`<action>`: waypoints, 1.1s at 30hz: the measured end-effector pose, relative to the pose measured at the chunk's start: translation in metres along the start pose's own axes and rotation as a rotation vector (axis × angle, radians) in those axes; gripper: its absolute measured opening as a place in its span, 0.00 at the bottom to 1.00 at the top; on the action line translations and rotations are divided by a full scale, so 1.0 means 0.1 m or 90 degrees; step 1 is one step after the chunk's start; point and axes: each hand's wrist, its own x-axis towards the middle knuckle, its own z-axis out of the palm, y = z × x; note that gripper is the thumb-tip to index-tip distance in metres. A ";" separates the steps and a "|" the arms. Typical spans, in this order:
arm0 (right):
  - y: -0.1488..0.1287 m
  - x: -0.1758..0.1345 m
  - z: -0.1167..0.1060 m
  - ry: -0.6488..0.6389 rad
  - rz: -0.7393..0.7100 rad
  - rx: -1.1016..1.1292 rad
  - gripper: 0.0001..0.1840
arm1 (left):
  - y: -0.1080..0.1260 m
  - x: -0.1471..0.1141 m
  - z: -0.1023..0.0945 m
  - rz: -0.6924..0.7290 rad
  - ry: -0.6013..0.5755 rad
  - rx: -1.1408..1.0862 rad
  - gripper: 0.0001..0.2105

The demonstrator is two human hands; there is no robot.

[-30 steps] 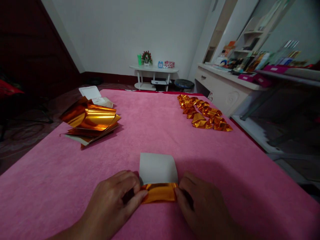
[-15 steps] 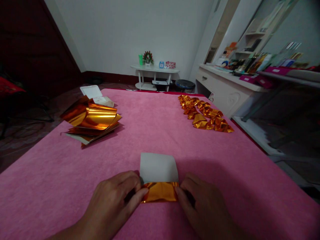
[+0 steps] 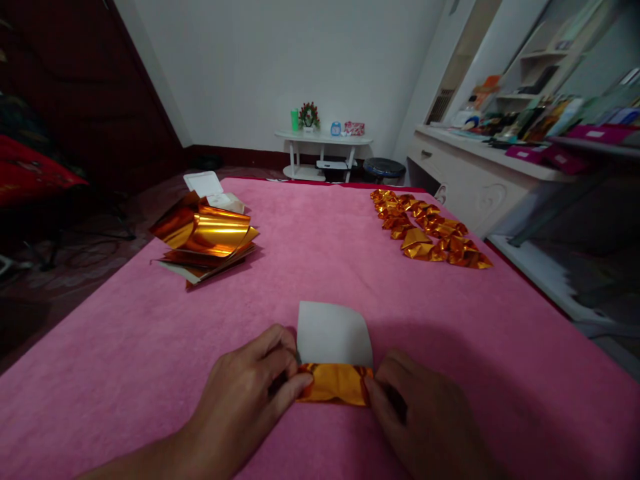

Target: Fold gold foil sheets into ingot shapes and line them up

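A sheet of gold foil paper (image 3: 336,385) lies in front of me, its near part folded over gold side up. Beyond the fold, its pale back (image 3: 334,333) stands curled up a little. My left hand (image 3: 255,383) pinches the left end of the folded strip between thumb and fingers. At the right end, my right hand (image 3: 420,407) pinches the strip the same way, its fingertips partly hidden. Both hands rest low at the pink cloth (image 3: 310,267).
A loose stack of gold foil sheets (image 3: 215,233) lies at left, with an open white box (image 3: 205,183) behind it. Several folded gold foil pieces (image 3: 425,227) sit in rows at right. Farther off stand a small white table (image 3: 325,138), a round stool (image 3: 384,168) and a cluttered dresser (image 3: 470,160).
The whole view has shifted, so everything appears farther right. Both hands keep their pinch on the foil paper's ends, and the fold looks much the same.
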 end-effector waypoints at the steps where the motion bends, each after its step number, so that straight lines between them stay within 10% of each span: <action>1: 0.00 0.00 0.00 -0.004 0.001 0.000 0.11 | 0.01 0.00 -0.01 -0.002 0.001 0.003 0.07; 9: -0.01 -0.01 -0.02 -0.025 0.019 -0.001 0.10 | 0.02 0.00 -0.02 -0.039 0.012 0.074 0.08; 15: -0.05 0.01 -0.06 -0.026 0.052 0.036 0.10 | 0.03 0.06 -0.03 0.229 0.063 0.102 0.11; 19: -0.07 0.02 -0.07 -0.026 0.068 0.042 0.09 | 0.11 0.13 -0.07 0.364 -0.030 0.106 0.15; 33: -0.06 0.08 -0.17 0.005 0.118 0.146 0.03 | 0.14 0.22 -0.05 0.382 -0.138 0.070 0.12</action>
